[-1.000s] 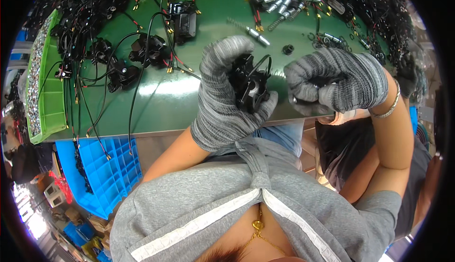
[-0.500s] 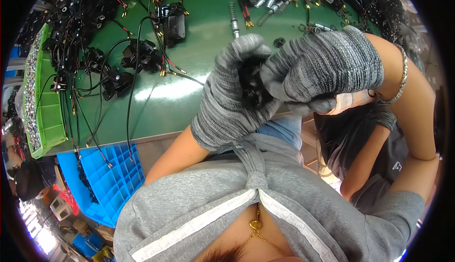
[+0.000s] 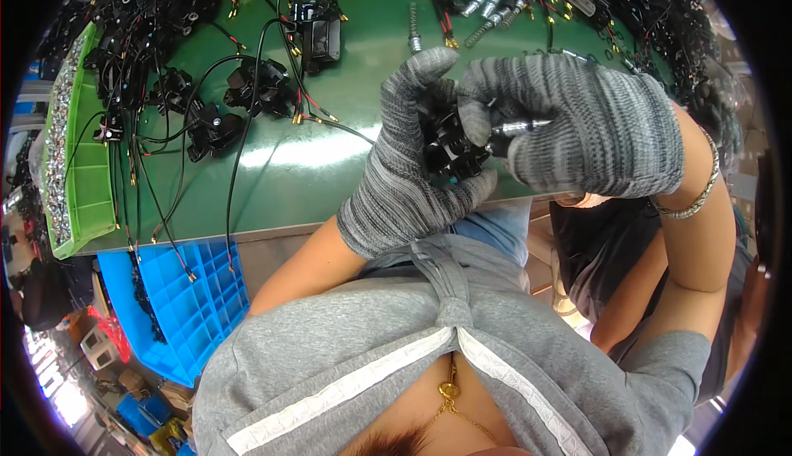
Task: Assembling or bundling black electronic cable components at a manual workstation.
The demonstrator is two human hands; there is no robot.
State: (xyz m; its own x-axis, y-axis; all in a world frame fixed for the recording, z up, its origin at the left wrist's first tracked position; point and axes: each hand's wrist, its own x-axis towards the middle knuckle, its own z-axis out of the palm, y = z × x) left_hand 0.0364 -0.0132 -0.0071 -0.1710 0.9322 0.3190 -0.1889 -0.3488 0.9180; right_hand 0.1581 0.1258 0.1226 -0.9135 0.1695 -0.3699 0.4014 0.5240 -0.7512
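Both my hands wear grey striped knit gloves. My left hand (image 3: 392, 188) is curled around a black plastic housing (image 3: 452, 149), with the thumb beneath it and fingers over its far side. My right hand (image 3: 590, 126) pinches a small silver metal cylinder (image 3: 521, 127) at the housing's right side. Whether the cylinder's tip is inside the housing I cannot tell, as fingers cover that spot. Beyond my left fingertips, a spring with a metal plunger (image 3: 414, 29) lies on the green table (image 3: 371, 23).
Black housings (image 3: 257, 85) with cables lie at the left, a boxy one (image 3: 320, 42) farther back. Silver cylinders (image 3: 493, 1) and springs are heaped at the far right. A green bin (image 3: 91, 184) of small metal parts stands left, above a blue crate (image 3: 194, 291). Another person's arm (image 3: 635, 287) is at right.
My right hand has shifted right and turned, so the silver cylinder now shows between its fingers. The left fingers have opened somewhat, showing more of the black housing.
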